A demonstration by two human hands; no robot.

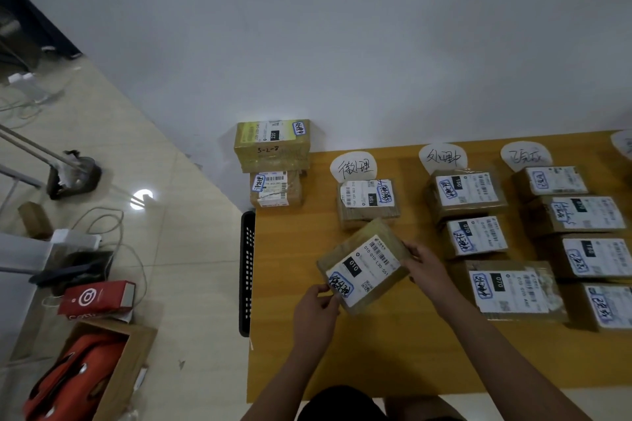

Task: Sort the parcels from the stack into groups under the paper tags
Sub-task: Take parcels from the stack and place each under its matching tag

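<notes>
**Sorting well advanced: one parcel in hand, two left in the stack**

Head view. Yellow tabletop (376, 352) with paper tags along its far edge: first tag (354, 166), second tag (442, 157), third tag (525, 155). A fourth tag (624, 147) is cut off by the right edge of the frame, and what lies under it is out of view.

Placed so far:
- Under the first tag: one parcel (367, 203).
- Under the second tag: three in a column, far (465, 195), middle (477, 236), near (509, 290).
- Under the third tag: four in a column, the farthest (549, 181) just beside the tag and the nearest (605, 306) partly cropped.

In hand: the held parcel (364, 265), turned at an angle and tilted, label up, just on the near side of the lone parcel under the first tag. The left hand (316, 309) pinches its near left corner. The right hand (425, 267) grips its far right edge, fingers curled over it. Its handwritten sticker is too blurred to match to a tag with certainty, though its position suggests the first group.

Left to do: the stack sits off the tabletop's far left corner, with a top parcel (272, 143) on a lower parcel (275, 190). I cannot tell what it rests on.

Judgement: eight grouped, one in transit, two waiting, so the task is roughly three-quarters done as far as this view shows.
</notes>
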